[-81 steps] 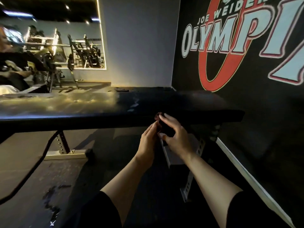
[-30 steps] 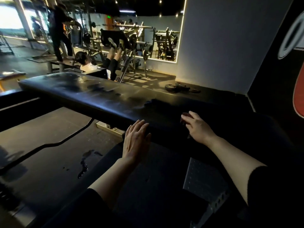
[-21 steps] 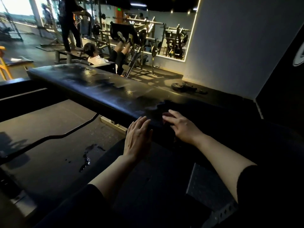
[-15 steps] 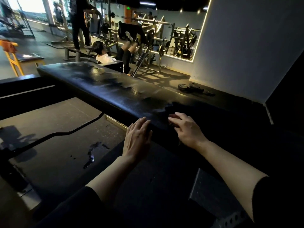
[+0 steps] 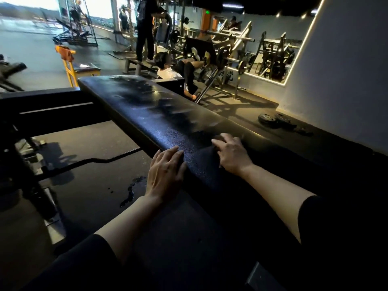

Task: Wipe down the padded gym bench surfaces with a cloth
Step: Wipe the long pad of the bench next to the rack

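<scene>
Our left fingers (image 5: 175,151) lie nearly straight, tips resting on the near edge of the bench pad (image 5: 159,118), holding nothing. The left hand (image 5: 165,173) hangs down the pad's near side, palm toward it.

Our right fingers (image 5: 218,143) are spread and slightly bent, pressed flat on the pad's top. The right hand (image 5: 232,153) lies well apart from the left, farther across the pad. We cannot tell whether the cloth is under this palm; the spot is too dark and no cloth shows.

The pad, black and grained, runs away to the upper left. Streaky smears shine on its far half.

Below the left hand, a wet patch (image 5: 131,191) marks the dark floor (image 5: 88,185). A bent bar (image 5: 100,159) lies on the floor left of it.

Beyond the pad: a yellow seat (image 5: 72,67), a seated person (image 5: 168,68) at a machine, another person standing (image 5: 146,28), weight plates (image 5: 273,119) by the grey wall (image 5: 346,70).
</scene>
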